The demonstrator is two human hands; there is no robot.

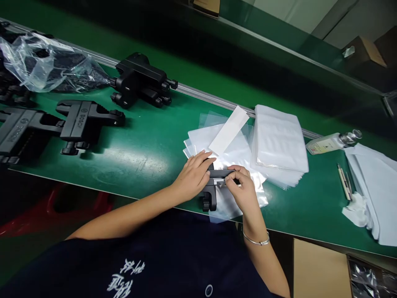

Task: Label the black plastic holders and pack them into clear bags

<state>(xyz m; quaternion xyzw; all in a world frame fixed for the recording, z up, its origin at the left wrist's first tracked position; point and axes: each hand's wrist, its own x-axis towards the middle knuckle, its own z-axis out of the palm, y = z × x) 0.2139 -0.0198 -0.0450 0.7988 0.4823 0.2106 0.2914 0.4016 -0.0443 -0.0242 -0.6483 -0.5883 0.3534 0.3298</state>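
A black plastic clamp mount [212,191] with a knob at its lower end lies on clear plastic bags at the front of the table. My left hand [192,176] holds its left end, fingers extended over the top and thumb against the near side. Pinched between thumb and forefinger, my right hand [243,188] has the end of a small silver-and-white label [219,182] at the mount's face. Whether the label is stuck down along its whole length I cannot tell. Just beyond the hands, a white paper strip [228,130] lies across the bags [201,138].
More black mounts [82,120] stand at the left, near a plastic-wrapped bundle [52,62]. To the right are a stack of bags [279,136], a pump bottle [325,144], pens [344,182] and white sheets [378,198]. A cardboard box [321,269] sits below the table edge.
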